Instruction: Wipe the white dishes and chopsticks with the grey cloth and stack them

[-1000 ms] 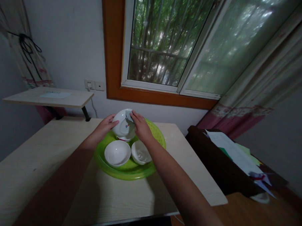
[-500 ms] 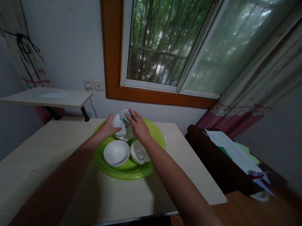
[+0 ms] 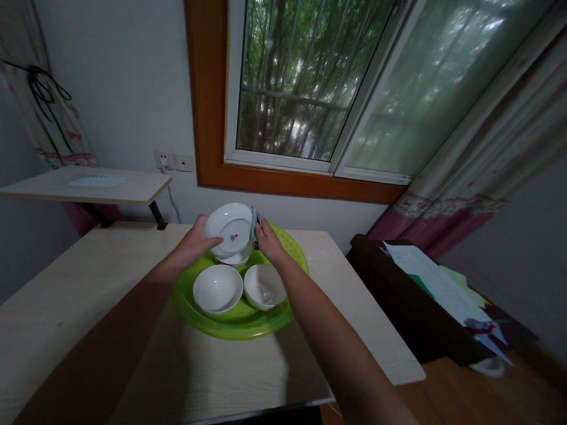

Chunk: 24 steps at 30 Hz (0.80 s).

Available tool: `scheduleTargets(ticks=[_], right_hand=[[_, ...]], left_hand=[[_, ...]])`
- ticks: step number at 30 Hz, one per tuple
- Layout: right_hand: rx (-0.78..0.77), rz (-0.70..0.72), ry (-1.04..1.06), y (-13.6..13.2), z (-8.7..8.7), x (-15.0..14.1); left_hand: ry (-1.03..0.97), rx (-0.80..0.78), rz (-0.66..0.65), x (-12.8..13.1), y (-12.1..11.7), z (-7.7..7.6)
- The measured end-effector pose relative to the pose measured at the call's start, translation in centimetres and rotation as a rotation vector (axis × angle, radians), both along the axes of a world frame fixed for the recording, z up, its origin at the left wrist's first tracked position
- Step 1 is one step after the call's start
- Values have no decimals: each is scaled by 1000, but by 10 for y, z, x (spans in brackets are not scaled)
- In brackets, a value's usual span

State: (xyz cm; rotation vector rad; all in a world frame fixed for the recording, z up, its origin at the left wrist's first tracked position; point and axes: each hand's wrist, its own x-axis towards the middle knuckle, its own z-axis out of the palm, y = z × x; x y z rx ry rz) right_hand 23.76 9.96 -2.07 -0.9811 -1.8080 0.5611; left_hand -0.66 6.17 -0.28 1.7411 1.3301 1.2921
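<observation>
Head view: L hand [image 3: 201, 239] is holding plate [image 3: 229, 226] by its left rim, thumb on the inner face; its other fingers are behind, so they cannot be seen. Plate is tilted w/ its inside toward the camera, above the rear part of green tray [image 3: 238, 330]; its small mark [image 3: 234, 237] has red & blue, but details are too small to make out. R hand [image 3: 268, 240] is holding a grey cloth [image 3: 255, 224] at the right rim of plate; fingertips are partly hidden, so exact grip is hard to tell.

Rear bowl [image 3: 237, 259] is mostly covered by plate; whether they touch, cannot tell. Nearer, two white bowls stand upright in tray: L bowl [image 3: 217, 289] is in full view, R bowl [image 3: 263, 285] has its right edge partly behind R forearm [image 3: 328, 333]. Bright spots in R bowl: glare or water, not clear.

Tray is on desk [image 3: 355, 303]; part of its rear rim is hidden by plate & hands. R forearm & L forearm [image 3: 123, 331] are cut off at the bottom.
</observation>
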Motion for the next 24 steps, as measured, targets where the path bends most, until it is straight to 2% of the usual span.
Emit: scheduleTargets(ticks=[4,8,11,17,24], right_hand=[[-91,-3,64,-7,7,-4],[-70,-8,79,-9,8,-5],[-33,-68,24,-6,5,-4],[142,-200,-167,-9,8,-6],[344,-205,-268,-21,24,-10]], left_hand=[[-202,-30,-24,2,-4,2],[-299,-69,-35,4,-6,1],[-315,-98,-26,7,-7,1],[-165,-81,24,10,-8,8],[-185,-6,-38,4,1,-2]])
